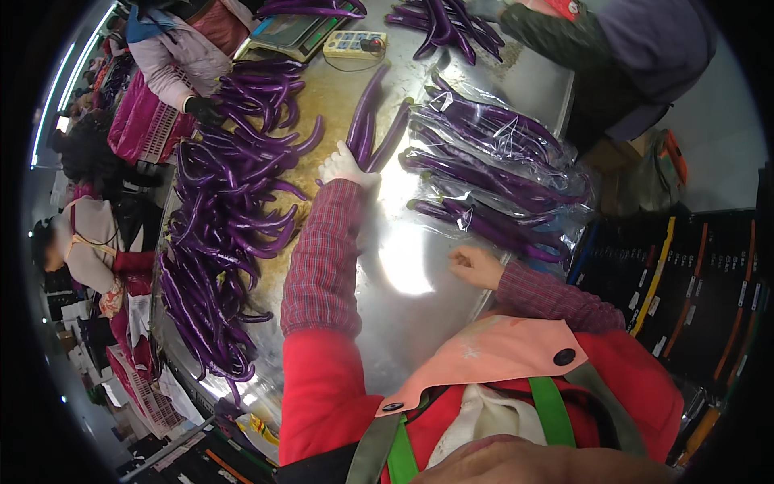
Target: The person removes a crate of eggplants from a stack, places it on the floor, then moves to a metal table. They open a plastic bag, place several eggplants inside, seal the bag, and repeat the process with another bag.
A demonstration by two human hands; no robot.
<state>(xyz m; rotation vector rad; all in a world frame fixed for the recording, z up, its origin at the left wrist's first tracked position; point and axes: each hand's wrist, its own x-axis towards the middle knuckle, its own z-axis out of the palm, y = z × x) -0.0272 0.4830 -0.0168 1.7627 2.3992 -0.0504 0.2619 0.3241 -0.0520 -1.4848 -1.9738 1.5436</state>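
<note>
My left hand (pixel 347 168), in a white glove, is closed around the lower ends of a few long purple eggplants (pixel 363 124) lying on the metal table (pixel 387 327). Their stem ends point away from me, and one eggplant angles off to the right. My bare right hand (pixel 476 267) is at the near right side of the table, fingers curled, with nothing visible in it. Just beyond it lie several clear plastic bags (pixel 484 175) filled with long eggplants. To the left of my left hand spreads a large heap of loose eggplants (pixel 224 199).
A scale (pixel 296 30) with eggplants on it and a power strip (pixel 354 45) with a cord stand at the far side. More eggplants (pixel 444 27) lie at the far right. A co-worker's black-gloved hand (pixel 204 111) touches the heap; another person (pixel 604 60) stands right. Dark crates (pixel 677 290) are beside me.
</note>
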